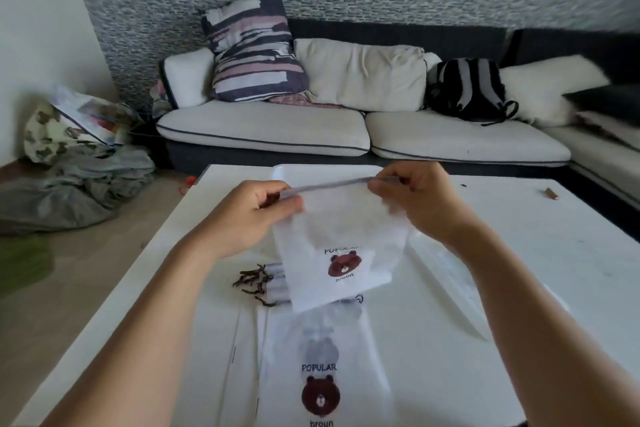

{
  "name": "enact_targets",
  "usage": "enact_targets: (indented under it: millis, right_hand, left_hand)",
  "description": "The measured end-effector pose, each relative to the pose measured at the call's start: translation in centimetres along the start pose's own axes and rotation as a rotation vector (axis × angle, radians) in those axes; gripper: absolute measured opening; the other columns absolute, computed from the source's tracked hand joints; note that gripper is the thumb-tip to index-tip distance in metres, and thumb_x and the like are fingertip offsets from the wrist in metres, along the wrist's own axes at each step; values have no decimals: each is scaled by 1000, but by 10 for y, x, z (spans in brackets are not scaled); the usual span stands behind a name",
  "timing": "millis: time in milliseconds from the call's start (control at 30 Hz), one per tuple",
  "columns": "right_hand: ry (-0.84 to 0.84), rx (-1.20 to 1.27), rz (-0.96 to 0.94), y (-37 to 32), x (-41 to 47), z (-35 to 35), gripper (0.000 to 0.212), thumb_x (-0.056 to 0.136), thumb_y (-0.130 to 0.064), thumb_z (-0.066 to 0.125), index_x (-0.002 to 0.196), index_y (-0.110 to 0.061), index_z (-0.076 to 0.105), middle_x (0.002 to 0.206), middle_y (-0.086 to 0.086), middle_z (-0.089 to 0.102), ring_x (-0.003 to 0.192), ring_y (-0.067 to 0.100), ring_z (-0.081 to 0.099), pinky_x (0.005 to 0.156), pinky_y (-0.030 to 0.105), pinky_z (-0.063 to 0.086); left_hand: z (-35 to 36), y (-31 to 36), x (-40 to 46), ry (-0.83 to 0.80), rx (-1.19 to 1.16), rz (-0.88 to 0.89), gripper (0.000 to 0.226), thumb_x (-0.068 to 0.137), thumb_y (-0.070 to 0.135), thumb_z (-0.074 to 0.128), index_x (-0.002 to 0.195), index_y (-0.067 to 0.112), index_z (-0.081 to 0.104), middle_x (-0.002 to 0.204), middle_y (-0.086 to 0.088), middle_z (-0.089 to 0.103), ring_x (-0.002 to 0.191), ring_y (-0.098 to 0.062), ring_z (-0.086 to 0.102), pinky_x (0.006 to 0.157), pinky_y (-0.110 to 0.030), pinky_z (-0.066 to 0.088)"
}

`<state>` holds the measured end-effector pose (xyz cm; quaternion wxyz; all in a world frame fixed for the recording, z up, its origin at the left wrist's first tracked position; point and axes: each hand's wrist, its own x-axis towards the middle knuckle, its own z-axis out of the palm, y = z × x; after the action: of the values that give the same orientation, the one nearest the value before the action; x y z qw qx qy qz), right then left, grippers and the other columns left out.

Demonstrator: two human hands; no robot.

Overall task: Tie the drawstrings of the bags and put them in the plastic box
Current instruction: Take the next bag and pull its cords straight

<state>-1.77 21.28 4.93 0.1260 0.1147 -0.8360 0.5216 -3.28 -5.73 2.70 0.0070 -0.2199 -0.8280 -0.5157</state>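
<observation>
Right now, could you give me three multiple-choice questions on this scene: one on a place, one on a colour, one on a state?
1. Where does the black-and-grey backpack lie?
A. on the sofa
B. on the floor
C. on the table

2. What colour is the bear printed on the bag?
A. green
B. brown
C. blue

3. How is that bag held?
A. by no hand
B. by one hand
C. by both hands

Answers: 1 A, it rests on the sofa cushion. 2 B, the bear's face is dark brown. 3 C, the left hand and right hand each pinch its top edge.
</observation>
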Motion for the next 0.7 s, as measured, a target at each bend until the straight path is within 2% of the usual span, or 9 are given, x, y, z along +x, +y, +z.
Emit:
enact_targets:
  millis: [67,133,200,267,333,400,533,633,700]
  right_hand:
    - [51,-16,23,11,-9,-4,24,96,-21,66,79,-6,68,60,1,49,57,16,42,54,30,35]
    - [76,11,97,29,-17,-4,35,102,-24,57,78,1,62,63,3,44,60,17,38,57,32,30]
    - [48,78,188,42,-21,-3,42,105,-26,49,85,10,58,69,8,43,66,22,38,62,35,31]
    - [-9,173,254,47,-22,-2,40,106,-25,45,97,8,66,76,17,52,73,26,46,68,38,39]
    - [-50,291,280,48,-22,-3,37,107,-23,44,105,0,73,93,27,68,84,33,61,81,44,50]
    - [-56,419,289,48,-20,-6,33,106,-20,47,111,1,72,110,27,71,100,36,68,90,43,56]
    - [138,655,369,60,-5,-17,25,95,-11,61,106,10,70,97,24,72,87,31,67,74,31,62]
    - [193,626,407,65,3,-19,19,92,-11,65,95,7,72,85,19,73,75,28,68,69,30,63]
    - [217,573,395,66,6,-18,16,92,-11,66,90,4,74,82,19,75,72,26,71,69,31,63]
  left_hand:
    - [9,5,0,38,-158,1,38,88,61,62,93,26,76,94,-9,74,83,-34,63,85,-45,51]
    - [23,3,3,125,-200,12,47,88,64,57,98,21,75,95,-11,72,83,-35,63,87,-48,51]
    - [41,0,7,217,-200,25,45,97,51,52,87,10,67,77,-1,59,74,-18,53,77,-41,45]
    - [55,-3,11,308,-173,-10,47,103,43,48,80,3,56,68,0,43,66,-13,42,69,-34,35]
    - [67,-6,15,402,-221,-64,42,105,38,47,87,4,64,67,-4,50,63,-15,48,66,-31,41]
    - [74,-2,18,515,-356,-147,30,104,36,51,94,21,75,70,-1,58,65,-15,55,62,-28,47]
    - [73,-4,31,691,-560,-212,21,101,32,58,92,29,77,87,10,71,72,-5,61,63,-20,48]
    - [71,-8,37,703,-563,-221,21,100,32,59,93,29,78,91,15,76,72,2,64,70,-20,44]
    - [71,-13,41,680,-583,-225,21,99,33,61,91,30,80,96,14,77,85,-3,68,78,-23,48]
